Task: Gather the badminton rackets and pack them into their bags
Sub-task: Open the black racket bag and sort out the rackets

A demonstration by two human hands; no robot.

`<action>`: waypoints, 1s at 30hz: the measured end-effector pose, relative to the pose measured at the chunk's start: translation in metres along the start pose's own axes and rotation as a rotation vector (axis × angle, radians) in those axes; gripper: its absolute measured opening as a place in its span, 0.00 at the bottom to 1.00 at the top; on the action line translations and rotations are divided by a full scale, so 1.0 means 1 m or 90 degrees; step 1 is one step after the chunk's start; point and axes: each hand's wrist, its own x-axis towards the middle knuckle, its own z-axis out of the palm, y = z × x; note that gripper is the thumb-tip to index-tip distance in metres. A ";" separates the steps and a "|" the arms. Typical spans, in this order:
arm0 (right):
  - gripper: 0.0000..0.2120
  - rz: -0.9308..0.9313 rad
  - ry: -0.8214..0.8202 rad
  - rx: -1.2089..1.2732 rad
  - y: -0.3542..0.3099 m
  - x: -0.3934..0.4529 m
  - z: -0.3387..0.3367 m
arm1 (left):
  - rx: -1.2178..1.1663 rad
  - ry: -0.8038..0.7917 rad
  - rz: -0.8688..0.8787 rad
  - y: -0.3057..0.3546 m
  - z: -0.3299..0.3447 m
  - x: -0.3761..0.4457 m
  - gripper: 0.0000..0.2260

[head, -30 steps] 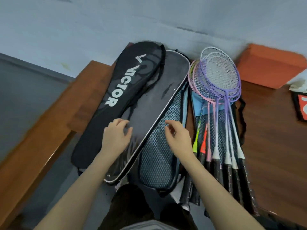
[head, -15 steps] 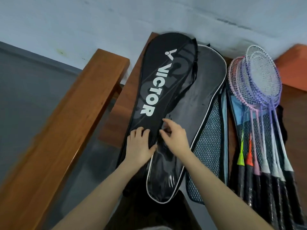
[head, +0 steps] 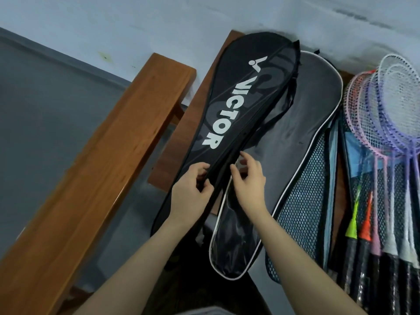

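Rackets (head: 384, 142) lie bundled at the right of the wooden table (head: 181, 133) in my head view, heads toward the wall, handles toward me, resting on a mesh bag (head: 304, 201). Left of them a grey bag (head: 295, 142) lies flat, with the black VICTOR bag (head: 229, 114) overlapping its left edge. My left hand (head: 191, 196) pinches the black bag's lower edge, fingers curled. My right hand (head: 247, 180) hovers just beside it with bent fingers; I cannot tell whether it holds anything.
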 end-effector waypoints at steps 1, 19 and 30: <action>0.20 0.004 -0.011 0.003 -0.002 0.000 0.002 | -0.015 0.000 -0.001 0.001 -0.002 0.000 0.14; 0.18 -0.008 0.016 0.205 -0.062 -0.002 -0.023 | 0.029 0.085 0.226 0.008 -0.043 0.007 0.13; 0.34 0.152 0.050 0.124 -0.047 0.009 0.001 | -0.159 0.046 0.118 0.015 -0.059 0.016 0.12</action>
